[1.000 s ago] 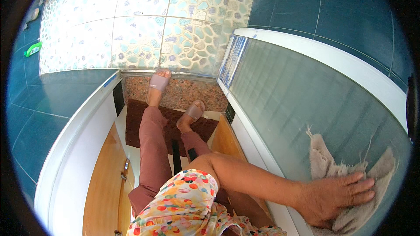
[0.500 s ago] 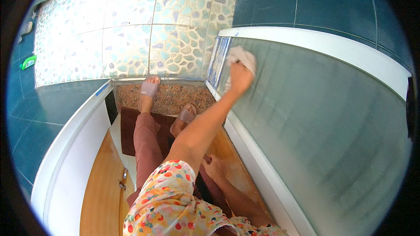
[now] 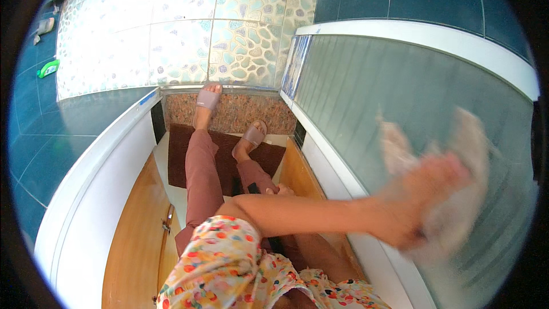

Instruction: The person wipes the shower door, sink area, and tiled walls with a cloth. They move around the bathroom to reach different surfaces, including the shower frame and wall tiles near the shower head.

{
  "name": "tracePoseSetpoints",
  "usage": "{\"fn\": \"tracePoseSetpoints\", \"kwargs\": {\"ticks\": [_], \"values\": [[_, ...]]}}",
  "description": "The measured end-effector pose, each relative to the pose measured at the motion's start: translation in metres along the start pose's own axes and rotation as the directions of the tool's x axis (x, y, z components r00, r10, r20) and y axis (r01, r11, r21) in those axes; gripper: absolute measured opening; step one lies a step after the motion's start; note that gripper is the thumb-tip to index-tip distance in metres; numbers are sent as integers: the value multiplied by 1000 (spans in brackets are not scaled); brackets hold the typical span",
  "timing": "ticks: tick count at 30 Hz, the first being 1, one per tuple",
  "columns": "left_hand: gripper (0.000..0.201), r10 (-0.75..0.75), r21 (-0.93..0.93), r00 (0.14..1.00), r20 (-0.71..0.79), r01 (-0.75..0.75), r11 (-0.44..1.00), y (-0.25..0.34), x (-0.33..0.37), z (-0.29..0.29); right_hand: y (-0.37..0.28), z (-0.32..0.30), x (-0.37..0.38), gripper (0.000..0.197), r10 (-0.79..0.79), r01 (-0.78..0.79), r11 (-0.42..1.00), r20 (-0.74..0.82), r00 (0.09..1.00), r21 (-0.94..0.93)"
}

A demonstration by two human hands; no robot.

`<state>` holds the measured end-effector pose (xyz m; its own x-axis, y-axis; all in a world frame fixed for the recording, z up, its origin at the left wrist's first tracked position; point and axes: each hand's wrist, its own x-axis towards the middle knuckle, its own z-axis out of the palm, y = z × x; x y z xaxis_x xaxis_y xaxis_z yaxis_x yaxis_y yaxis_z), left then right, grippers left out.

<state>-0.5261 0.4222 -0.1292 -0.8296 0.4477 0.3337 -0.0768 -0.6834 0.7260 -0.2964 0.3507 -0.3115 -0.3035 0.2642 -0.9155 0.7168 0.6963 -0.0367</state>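
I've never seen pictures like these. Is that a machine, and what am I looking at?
No machine: a person works bare-handed. The view is from a wide-angle camera worn on the head, looking down, so straight edges bend.

The left hand reaches to the right with a pale cloth, over a grey panel; hand and cloth are blurred. The right hand is by the right leg, partly hidden behind the left forearm. Below, a brown mat lies near the sandals.

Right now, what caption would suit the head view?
Left grip, blurred, on a beige cloth over a frosted grey-green panel.
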Motion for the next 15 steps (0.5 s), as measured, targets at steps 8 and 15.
{"fn": "tracePoseSetpoints", "kwargs": {"ticks": [8,15], "values": [[38,-374,863,842,-389,475,173,-252,-147,-218,9,12,5,44,28,-14,994,-125,992,106],[40,-396,608,658,-641,749,261,-279,-163,-224,8,7,5,47,119,-106,983,-81,990,150]]}}
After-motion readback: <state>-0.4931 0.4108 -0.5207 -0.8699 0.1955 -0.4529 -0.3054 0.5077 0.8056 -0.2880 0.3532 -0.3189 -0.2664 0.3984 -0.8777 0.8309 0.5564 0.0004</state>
